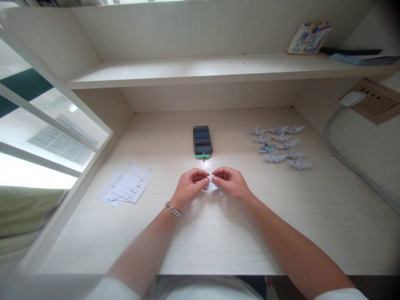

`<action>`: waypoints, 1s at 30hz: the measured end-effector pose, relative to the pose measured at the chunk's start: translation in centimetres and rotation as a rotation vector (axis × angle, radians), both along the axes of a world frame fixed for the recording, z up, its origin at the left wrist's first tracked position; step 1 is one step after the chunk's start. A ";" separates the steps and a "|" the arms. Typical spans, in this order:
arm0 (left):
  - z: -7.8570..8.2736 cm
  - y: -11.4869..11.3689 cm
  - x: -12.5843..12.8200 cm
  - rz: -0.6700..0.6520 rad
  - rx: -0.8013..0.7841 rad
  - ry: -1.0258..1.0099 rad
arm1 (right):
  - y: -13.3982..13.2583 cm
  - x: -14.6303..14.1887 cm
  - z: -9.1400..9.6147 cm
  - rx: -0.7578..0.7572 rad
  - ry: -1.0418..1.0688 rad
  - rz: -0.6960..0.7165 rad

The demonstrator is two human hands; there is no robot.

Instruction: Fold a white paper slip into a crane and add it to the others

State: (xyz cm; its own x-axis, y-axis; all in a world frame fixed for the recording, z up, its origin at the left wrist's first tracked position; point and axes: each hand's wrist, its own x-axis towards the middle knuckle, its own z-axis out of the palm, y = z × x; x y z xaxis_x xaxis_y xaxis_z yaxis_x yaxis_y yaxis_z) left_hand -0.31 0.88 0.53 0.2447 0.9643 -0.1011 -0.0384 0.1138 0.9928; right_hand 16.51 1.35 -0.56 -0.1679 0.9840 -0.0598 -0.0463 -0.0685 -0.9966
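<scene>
Your left hand (188, 186) and right hand (233, 183) pinch the paper (213, 186) over the table (215, 246), well left of the cranes (276, 158); you seem mid-fold, and the next crease likely calls for aligned edges.

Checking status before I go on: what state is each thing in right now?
Left hand: pinching the small paper
Right hand: pinching the small paper's other side
Small paper: held up by both hands, folds partly hidden
Paper cranes: folded, grouped
Paper slips: flat, overlapping
Phone: screen blurred, on or off unclear
Plug: in the socket
Bracelet: worn on left wrist
</scene>
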 end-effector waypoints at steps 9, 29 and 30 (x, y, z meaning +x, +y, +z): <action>0.1 -0.1 -0.1 -0.019 0.105 0.140 | -0.1 -0.1 0.1 0.002 -0.049 0.032; 0.3 0.0 -0.1 -0.011 0.040 0.074 | -0.1 -0.1 -0.3 0.051 -0.028 0.029; 0.2 0.0 -0.1 -0.006 0.061 0.095 | -0.1 -0.1 -0.2 0.048 -0.035 0.030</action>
State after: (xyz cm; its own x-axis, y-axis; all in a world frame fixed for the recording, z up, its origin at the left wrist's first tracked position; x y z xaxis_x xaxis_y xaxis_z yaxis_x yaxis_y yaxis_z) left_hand -0.39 0.91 0.76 0.2429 0.9678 -0.0653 0.0568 0.0530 0.9970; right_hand 16.44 1.21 -0.80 -0.1958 0.9805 -0.0191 -0.0104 -0.0215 -0.9997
